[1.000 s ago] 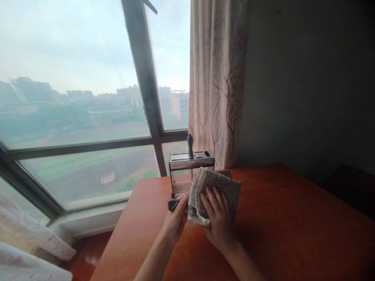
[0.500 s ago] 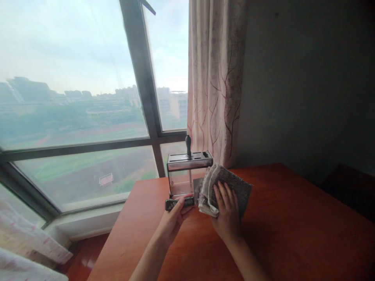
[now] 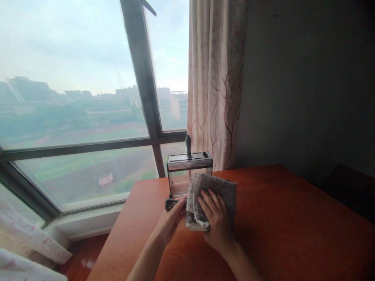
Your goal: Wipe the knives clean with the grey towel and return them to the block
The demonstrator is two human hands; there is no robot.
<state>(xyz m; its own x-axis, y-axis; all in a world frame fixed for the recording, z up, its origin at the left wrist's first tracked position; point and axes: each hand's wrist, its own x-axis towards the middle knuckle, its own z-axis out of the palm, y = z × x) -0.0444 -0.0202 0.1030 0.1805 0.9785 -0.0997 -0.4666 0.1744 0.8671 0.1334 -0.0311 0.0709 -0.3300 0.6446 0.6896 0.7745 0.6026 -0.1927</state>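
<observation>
My left fingers (image 3: 177, 206): closed around the dark handle (image 3: 170, 203) above the bench (image 3: 281, 218).
My right fingers (image 3: 211, 203): slightly fanned, holding folded cloth (image 3: 216, 183) beside it.
Cloth slipping: might nick me on any hidden edge.

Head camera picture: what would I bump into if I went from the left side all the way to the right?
Pale fabric curtain with pink spots → bare left hand → folded grey-and-white cloth → dark grey wall.
</observation>
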